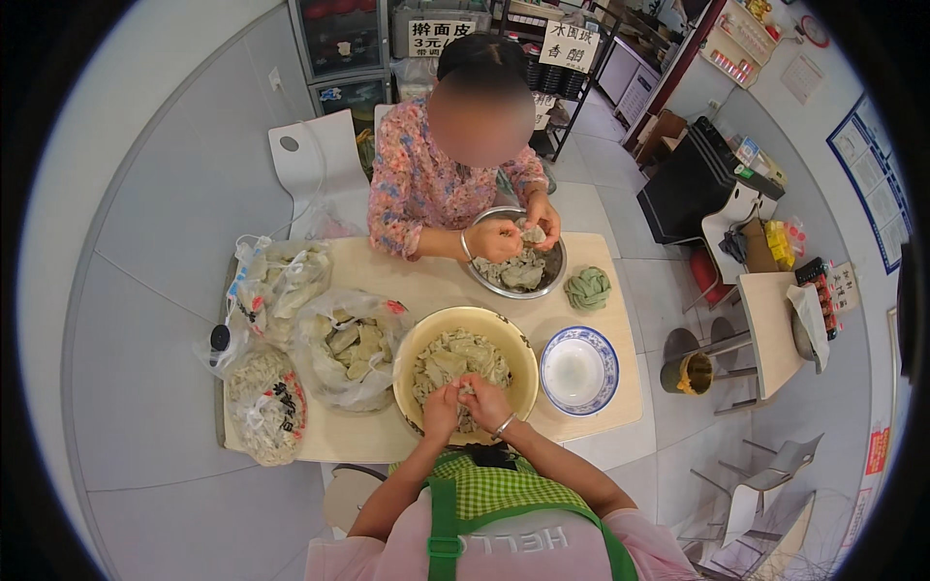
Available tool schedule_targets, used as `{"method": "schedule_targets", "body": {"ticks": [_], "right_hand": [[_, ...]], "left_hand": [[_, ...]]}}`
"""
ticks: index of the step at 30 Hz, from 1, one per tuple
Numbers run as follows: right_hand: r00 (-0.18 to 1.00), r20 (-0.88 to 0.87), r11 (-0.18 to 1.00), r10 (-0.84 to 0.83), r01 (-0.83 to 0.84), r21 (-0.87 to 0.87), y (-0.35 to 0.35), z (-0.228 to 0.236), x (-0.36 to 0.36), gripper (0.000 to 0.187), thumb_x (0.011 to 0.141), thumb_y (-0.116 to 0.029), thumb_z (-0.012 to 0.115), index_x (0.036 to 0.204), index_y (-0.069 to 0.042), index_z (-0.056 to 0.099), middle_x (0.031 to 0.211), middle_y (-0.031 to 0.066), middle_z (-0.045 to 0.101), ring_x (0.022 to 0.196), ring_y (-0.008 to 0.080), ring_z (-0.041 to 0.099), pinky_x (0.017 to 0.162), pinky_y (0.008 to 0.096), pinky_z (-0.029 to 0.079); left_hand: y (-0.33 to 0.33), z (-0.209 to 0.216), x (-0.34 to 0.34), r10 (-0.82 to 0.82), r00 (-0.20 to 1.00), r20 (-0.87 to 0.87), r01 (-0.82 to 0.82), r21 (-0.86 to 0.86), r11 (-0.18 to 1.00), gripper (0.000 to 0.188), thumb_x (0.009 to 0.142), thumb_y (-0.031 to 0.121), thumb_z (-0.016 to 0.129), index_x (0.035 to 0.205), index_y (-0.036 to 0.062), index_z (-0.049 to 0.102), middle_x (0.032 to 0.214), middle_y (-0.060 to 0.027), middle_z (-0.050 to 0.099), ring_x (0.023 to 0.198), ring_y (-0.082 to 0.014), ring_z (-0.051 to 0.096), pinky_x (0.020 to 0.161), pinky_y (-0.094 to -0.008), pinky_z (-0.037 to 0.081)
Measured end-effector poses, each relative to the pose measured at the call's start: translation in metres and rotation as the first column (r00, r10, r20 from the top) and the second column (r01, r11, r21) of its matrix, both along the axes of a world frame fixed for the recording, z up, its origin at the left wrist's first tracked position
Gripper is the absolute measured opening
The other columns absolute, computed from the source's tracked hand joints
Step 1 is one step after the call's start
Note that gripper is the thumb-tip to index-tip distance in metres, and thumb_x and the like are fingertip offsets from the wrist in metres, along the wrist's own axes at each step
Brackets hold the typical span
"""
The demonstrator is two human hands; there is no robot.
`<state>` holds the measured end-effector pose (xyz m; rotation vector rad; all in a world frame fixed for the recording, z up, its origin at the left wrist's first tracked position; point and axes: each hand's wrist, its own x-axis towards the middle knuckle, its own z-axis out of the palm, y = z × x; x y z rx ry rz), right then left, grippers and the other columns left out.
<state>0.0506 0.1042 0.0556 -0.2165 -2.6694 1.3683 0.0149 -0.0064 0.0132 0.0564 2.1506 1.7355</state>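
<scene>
Over a yellow enamel basin (524, 392), my left hand (443, 411) and my right hand (485, 404) meet with their fingertips pinched together. A small pale piece seems to be between them, mostly covered by the fingers. Loose, crumpled green-grey flat pieces (453, 356) fill the basin below. A bracelet circles my right wrist. Across the table, a person in a flowered top (412, 165) holds a similar piece (532, 233) in both hands, above a steel bowl (554, 276) with more of these pieces in it.
Right of the basin stands a blue-and-white bowl (579, 371), with a folded green cloth (588, 289) behind it. Clear plastic bags of pale pieces (351, 349) crowd the table's left side. A white chair (320, 160) and a waste bin (688, 373) stand beyond the table (610, 412).
</scene>
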Motion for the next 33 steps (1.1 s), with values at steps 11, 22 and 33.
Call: {"method": "schedule_targets", "body": {"ticks": [11,22,33], "right_hand": [[0.981,0.128,0.983,-0.146,0.159,-0.095,0.024,-0.005,-0.002,0.023,0.075,-0.015,0.060,0.096,-0.008,0.057,0.080,0.0122,0.058,0.073,0.0250,0.058,0.063,0.0342,0.046],[0.993,0.096,0.998,-0.068,0.069,-0.005,0.013,-0.012,0.008,0.027,0.074,-0.004,0.054,0.101,-0.004,0.051,0.083,0.0159,0.058,0.073,0.0299,0.057,0.063,0.0343,0.046],[0.921,0.244,0.884,-0.305,0.369,-0.287,0.000,-0.032,-0.003,0.019,0.083,-0.017,0.051,0.091,0.001,0.053,0.060,0.0080,0.052,0.053,0.0132,0.050,0.048,0.0304,0.040]], "left_hand": [[-0.001,0.038,-0.002,0.037,0.900,0.434,-0.059,0.038,0.998,0.038,0.090,0.038,0.037,0.100,0.0036,0.051,0.082,-0.0090,0.055,0.068,-0.0218,0.054,0.066,-0.0323,0.043],[-0.003,0.027,0.008,-0.141,0.892,0.430,-0.056,0.414,0.909,0.027,0.086,0.015,0.050,0.106,-0.0010,0.044,0.101,-0.0094,0.047,0.086,-0.0165,0.052,0.071,-0.0291,0.048],[0.001,0.046,0.005,-0.109,0.952,0.285,0.066,0.158,0.985,0.043,0.082,0.026,0.055,0.113,-0.0008,0.042,0.093,-0.0123,0.053,0.066,-0.0155,0.054,0.054,-0.0271,0.044]]}}
